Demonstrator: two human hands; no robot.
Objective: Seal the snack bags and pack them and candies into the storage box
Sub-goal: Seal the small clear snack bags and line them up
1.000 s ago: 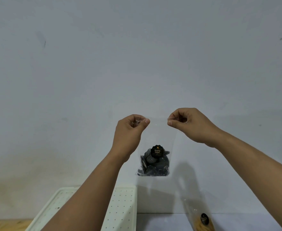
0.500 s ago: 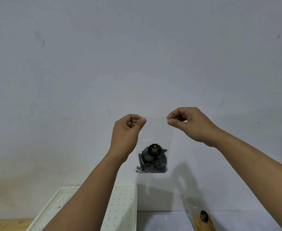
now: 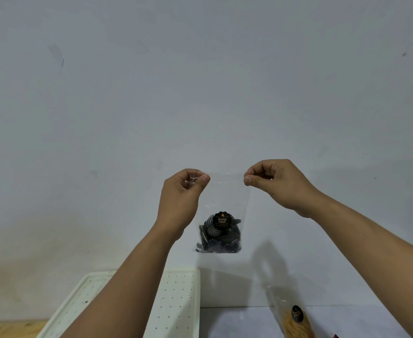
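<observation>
A clear snack bag (image 3: 221, 230) with dark striped snacks and a round black label hangs in the air before the wall. My left hand (image 3: 182, 201) pinches its top left corner. My right hand (image 3: 277, 185) pinches the top right corner, so the bag's mouth is stretched between them. A second clear bag (image 3: 294, 318) with yellow snacks and a black label lies on the table at the lower right. The white storage box (image 3: 181, 301), dotted with small holes, stands at the lower left, partly behind my left forearm.
A plain grey wall fills most of the view. A strip of wooden surface (image 3: 8, 329) shows at the bottom left beside the box. The light table top (image 3: 237, 323) runs along the bottom right.
The bag and both hands have stayed nearly in place; the left hand shifted slightly left, then back, and the view tilted a little.
</observation>
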